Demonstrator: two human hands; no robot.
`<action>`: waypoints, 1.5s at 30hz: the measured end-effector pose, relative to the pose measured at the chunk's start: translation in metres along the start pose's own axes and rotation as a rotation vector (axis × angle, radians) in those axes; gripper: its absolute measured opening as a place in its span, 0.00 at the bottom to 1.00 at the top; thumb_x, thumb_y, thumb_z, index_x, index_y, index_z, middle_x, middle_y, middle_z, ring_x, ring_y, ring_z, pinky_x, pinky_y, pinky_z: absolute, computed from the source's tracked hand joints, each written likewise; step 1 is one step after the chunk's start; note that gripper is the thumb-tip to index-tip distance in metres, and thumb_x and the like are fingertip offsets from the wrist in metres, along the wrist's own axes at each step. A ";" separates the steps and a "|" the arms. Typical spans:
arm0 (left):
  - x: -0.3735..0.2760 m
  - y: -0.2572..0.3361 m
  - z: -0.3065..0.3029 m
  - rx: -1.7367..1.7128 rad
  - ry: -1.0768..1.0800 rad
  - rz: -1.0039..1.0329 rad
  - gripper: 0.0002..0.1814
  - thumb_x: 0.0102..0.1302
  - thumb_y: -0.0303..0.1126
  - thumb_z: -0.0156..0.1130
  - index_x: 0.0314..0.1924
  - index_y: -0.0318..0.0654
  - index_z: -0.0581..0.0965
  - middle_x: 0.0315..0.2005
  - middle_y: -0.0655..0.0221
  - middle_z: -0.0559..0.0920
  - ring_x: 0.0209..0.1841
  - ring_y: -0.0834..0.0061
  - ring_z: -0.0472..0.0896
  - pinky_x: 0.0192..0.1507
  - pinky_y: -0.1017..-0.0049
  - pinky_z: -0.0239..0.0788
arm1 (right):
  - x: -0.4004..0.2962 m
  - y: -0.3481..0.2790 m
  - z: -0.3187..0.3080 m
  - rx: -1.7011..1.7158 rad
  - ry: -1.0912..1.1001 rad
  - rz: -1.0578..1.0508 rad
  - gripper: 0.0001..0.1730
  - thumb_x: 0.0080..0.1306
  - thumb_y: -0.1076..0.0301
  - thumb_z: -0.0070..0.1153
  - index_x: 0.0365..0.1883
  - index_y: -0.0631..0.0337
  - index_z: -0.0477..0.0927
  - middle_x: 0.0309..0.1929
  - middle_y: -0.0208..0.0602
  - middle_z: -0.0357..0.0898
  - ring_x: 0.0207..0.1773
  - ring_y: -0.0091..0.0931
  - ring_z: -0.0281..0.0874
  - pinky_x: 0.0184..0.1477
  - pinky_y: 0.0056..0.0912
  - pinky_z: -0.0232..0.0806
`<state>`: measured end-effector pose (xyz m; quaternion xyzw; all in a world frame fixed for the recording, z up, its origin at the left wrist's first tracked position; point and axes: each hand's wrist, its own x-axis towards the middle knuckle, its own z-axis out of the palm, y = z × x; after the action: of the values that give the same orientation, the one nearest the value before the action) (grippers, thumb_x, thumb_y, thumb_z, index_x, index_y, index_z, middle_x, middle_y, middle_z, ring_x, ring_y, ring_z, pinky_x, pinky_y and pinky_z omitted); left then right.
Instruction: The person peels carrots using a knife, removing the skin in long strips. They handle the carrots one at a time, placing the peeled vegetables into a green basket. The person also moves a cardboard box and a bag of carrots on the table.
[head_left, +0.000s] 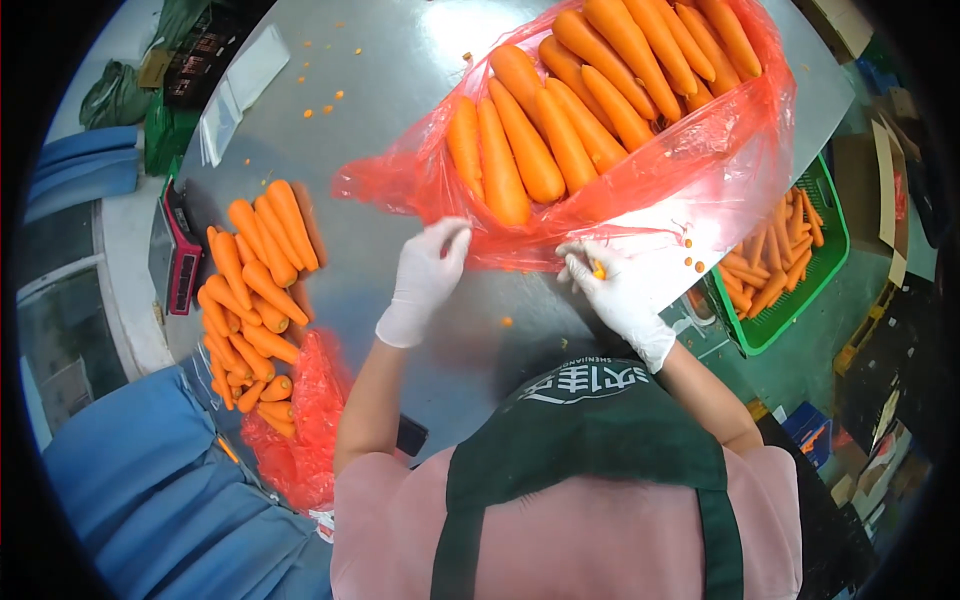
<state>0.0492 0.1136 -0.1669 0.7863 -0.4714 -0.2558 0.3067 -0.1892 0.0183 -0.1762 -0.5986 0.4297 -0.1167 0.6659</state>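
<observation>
Large carrots (525, 146) lie in rows inside an opened red plastic bag (420, 169) on a metal table. At the bag's near edge, my left hand (429, 281), in a white glove, pinches the film between thumb and fingers. My right hand (619, 292), gloved too, is at the same edge farther right, its fingertips against the film. A small yellow-orange object (598, 270) shows between its curled fingers; what it is cannot be made out.
Loose carrots (255, 292) are piled at the table's left, beside a crumpled red bag (300, 442) and a red-framed scale (182, 262). Clear plastic bags (244, 82) lie beyond. Carrot scraps (694, 259) dot the metal tabletop (375, 82). A green crate (817, 292) of small carrots stands right.
</observation>
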 end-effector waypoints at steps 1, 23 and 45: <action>0.005 0.015 -0.003 -0.019 0.062 -0.077 0.09 0.68 0.29 0.58 0.46 0.37 0.81 0.35 0.64 0.85 0.37 0.73 0.83 0.43 0.74 0.73 | 0.005 -0.006 -0.001 -0.063 0.053 -0.073 0.10 0.69 0.70 0.54 0.47 0.63 0.78 0.35 0.37 0.80 0.40 0.23 0.78 0.46 0.29 0.71; 0.035 0.058 0.053 0.260 0.062 -0.190 0.50 0.54 0.41 0.71 0.72 0.34 0.54 0.48 0.47 0.71 0.49 0.48 0.76 0.52 0.58 0.73 | 0.125 -0.090 -0.023 -0.701 0.381 -0.424 0.14 0.65 0.66 0.54 0.46 0.62 0.82 0.36 0.48 0.83 0.39 0.41 0.83 0.44 0.38 0.74; 0.044 0.025 0.032 0.330 0.092 0.321 0.30 0.61 0.26 0.59 0.65 0.43 0.69 0.55 0.56 0.73 0.55 0.54 0.72 0.57 0.59 0.65 | 0.174 -0.173 -0.056 -0.488 0.383 -0.683 0.32 0.53 0.55 0.68 0.53 0.63 0.81 0.40 0.49 0.84 0.44 0.36 0.84 0.48 0.32 0.74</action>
<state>0.0310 0.0574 -0.1752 0.7515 -0.6114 -0.0872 0.2318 -0.0616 -0.1814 -0.0920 -0.8128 0.3380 -0.3336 0.3373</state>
